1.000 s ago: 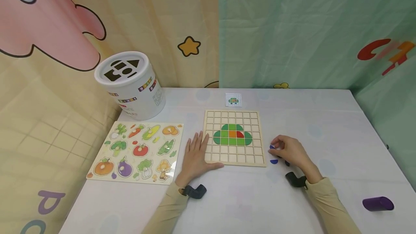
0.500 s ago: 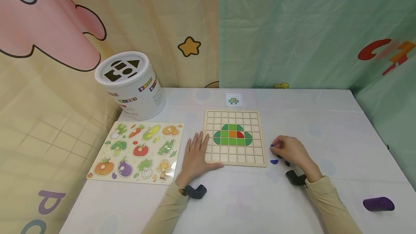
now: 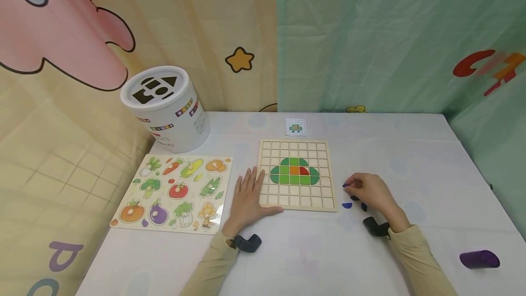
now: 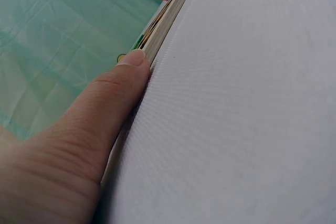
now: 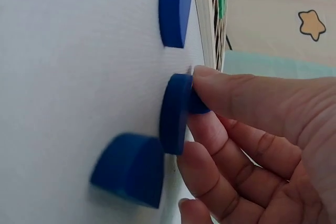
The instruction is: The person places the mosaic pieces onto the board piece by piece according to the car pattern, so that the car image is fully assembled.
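The left hand (image 3: 246,202) rests with spread, straight fingers on the left edge of a wooden grid board (image 3: 296,203). Its thumb (image 4: 113,95) lies along the board's front edge in the left wrist view. Green, orange and red pieces form a car-like shape (image 3: 294,179) on the board. To the right of the board, the right hand (image 3: 371,191) pinches a small blue piece (image 5: 199,103) between thumb and fingertips, partly hidden by them. Around that hand on the table lie a blue half-round piece (image 3: 347,205) and two other blue pieces, including a thick quarter-like one (image 5: 128,171).
A small pattern card (image 3: 295,127) lies behind the board. At left are a vegetable puzzle board (image 3: 164,216) and a white bucket (image 3: 181,131) with shaped holes in its lid. A purple cylinder-like object (image 3: 479,259) lies at the front right.
The right hand has shifted slightly right with its fingers closer together, and the blue piece in its fingertips has turned so less of it shows. The left hand stays in place.
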`<state>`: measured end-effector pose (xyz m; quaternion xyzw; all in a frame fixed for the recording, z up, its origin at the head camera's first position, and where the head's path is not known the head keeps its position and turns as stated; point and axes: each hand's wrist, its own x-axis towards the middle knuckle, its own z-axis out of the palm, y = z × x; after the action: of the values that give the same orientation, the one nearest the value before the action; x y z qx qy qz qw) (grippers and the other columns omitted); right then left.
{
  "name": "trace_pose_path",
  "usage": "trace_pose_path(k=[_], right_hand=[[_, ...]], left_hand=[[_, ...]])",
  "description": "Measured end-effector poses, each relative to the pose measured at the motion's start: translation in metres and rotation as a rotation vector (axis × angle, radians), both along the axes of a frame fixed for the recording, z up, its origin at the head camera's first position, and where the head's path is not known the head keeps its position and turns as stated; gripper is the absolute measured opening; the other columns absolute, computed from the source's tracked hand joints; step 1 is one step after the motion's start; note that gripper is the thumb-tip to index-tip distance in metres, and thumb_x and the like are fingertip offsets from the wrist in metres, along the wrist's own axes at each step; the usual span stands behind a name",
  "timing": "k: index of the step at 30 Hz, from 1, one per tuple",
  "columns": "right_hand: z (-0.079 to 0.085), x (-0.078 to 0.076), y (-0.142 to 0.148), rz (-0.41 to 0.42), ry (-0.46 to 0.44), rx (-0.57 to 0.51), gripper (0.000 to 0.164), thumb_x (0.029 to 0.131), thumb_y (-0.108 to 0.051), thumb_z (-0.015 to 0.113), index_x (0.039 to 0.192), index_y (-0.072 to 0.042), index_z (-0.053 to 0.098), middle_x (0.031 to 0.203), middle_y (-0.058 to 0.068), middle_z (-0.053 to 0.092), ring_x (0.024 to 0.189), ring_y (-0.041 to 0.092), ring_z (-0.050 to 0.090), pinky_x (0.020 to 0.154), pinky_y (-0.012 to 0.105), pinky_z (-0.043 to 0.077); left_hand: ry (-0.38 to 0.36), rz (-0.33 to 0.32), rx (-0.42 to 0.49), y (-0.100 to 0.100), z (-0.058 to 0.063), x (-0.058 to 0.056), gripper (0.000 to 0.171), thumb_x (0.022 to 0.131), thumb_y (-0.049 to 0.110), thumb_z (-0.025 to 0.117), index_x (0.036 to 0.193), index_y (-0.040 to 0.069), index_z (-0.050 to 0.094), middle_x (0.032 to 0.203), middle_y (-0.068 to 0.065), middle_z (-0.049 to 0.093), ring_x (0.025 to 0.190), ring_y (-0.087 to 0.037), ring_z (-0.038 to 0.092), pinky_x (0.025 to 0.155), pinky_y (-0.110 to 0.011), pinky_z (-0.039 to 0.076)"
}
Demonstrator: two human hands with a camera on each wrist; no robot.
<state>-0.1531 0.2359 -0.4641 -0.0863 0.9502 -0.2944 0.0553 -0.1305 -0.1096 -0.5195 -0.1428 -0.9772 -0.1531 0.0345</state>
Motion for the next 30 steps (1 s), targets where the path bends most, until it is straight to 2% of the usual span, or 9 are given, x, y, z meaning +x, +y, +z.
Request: trace_pose_path(k=[11,17,23,30], right_hand=[[0.006,-0.003,-0.025,0.019,0.044,-0.066,0.014,0.083,-0.020,0.075,0.082,-0.010,0.066,0.064,-0.004,0.055,0.054,0.014,0.046,0.047,0.028,0.037],[0.010,-0.005,-0.051,0.118,0.074,-0.100,0.012,0.082,-0.018,0.075,0.081,-0.012,0.065,0.069,-0.006,0.058,0.056,0.012,0.047,0.049,0.028,0.038],[0.009,-0.007,-0.076,0.229,0.110,-0.100,0.014,0.082,-0.017,0.075,0.078,-0.014,0.062,0.065,-0.008,0.055,0.055,0.009,0.046,0.050,0.027,0.039],[0.006,-0.013,-0.103,0.271,0.109,-0.099,0.013,0.081,-0.018,0.076,0.078,-0.016,0.064,0.061,-0.009,0.050,0.054,0.010,0.043,0.051,0.026,0.037]], left_hand=[[0.004,0.000,0.009,0.000,0.002,0.001,0.117,0.066,0.080,0.060,0.152,0.011,0.020,0.157,-0.013,0.010,0.143,-0.027,0.002,0.114,-0.044,-0.001],[0.001,-0.001,0.002,0.000,0.002,0.001,0.117,0.066,0.080,0.059,0.152,0.011,0.020,0.157,-0.012,0.010,0.143,-0.027,0.002,0.114,-0.044,-0.001],[-0.004,0.000,0.004,0.001,0.003,0.002,0.117,0.066,0.080,0.059,0.152,0.011,0.020,0.157,-0.012,0.010,0.143,-0.027,0.002,0.114,-0.044,-0.001],[-0.006,0.001,-0.003,0.001,0.004,0.001,0.117,0.067,0.080,0.058,0.152,0.011,0.019,0.157,-0.013,0.011,0.143,-0.027,0.002,0.114,-0.044,0.000]])
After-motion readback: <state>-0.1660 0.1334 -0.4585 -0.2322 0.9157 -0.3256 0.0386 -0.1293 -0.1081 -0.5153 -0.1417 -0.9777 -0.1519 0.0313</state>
